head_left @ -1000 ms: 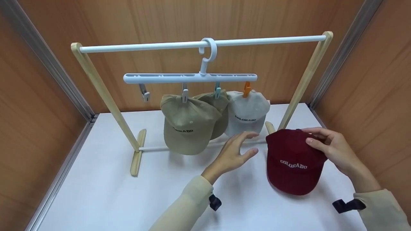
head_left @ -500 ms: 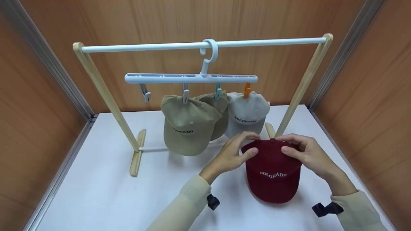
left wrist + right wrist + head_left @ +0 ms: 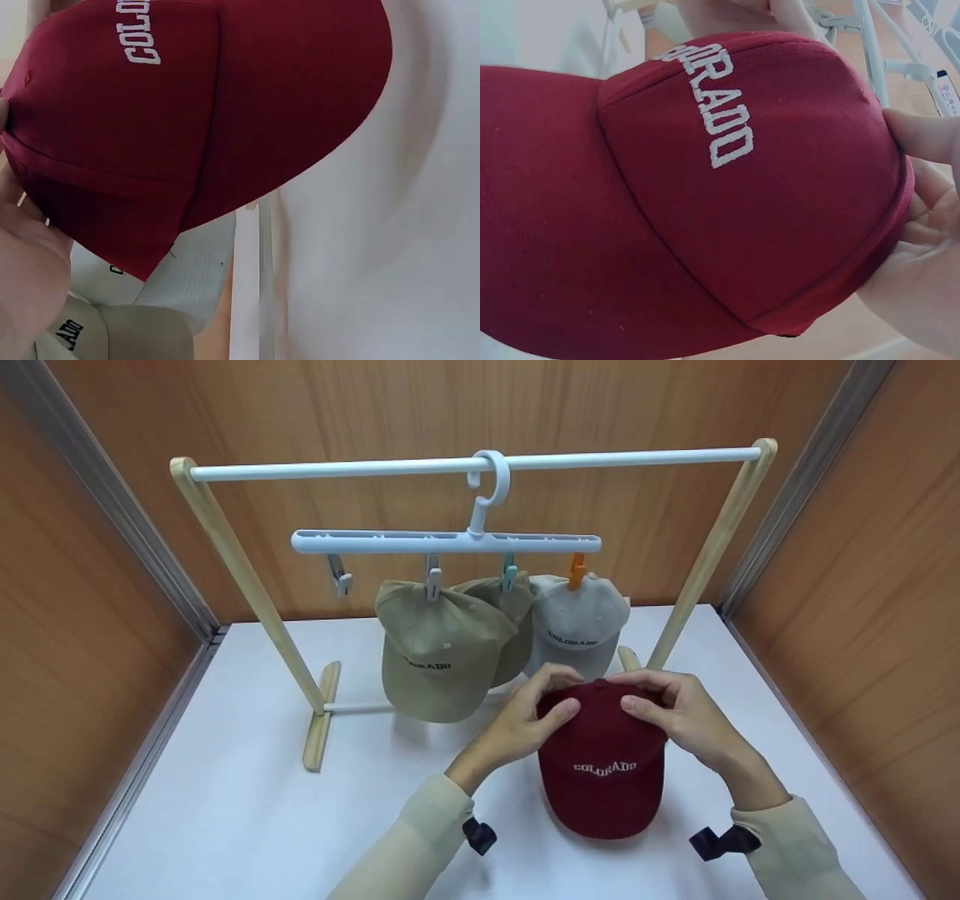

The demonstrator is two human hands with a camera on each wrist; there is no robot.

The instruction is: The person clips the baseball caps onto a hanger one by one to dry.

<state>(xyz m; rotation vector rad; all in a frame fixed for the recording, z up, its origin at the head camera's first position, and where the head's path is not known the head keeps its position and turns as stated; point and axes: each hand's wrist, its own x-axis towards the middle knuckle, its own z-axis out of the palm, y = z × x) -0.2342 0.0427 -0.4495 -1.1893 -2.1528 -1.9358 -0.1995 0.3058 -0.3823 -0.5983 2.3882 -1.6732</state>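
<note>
A dark red baseball cap [image 3: 601, 802] with white COLORADO lettering is held by both hands above the white table, brim down. My left hand [image 3: 525, 724] grips its upper left side, thumb [image 3: 562, 711] in front and fingers behind. On the upper right side, my right hand [image 3: 694, 724] pinches the cap the same way. The left wrist view shows the brim [image 3: 300, 82] apart from the surface below. In the right wrist view, fingers [image 3: 934, 187] lie behind the cap's edge. Parts of the fingers are hidden by the cap.
A pale blue hanger [image 3: 450, 542] hangs from the rack's white bar [image 3: 330, 469]. Its clips hold a khaki cap [image 3: 442, 660], another khaki cap [image 3: 517, 641] behind, and a light grey cap [image 3: 577, 615]. The leftmost grey clip [image 3: 341, 579] holds nothing. Wooden panels surround the table [image 3: 225, 810].
My right hand has carried the red cap leftward and slightly down to my left hand. The left hand has moved slightly and now grips the cap's left side.
</note>
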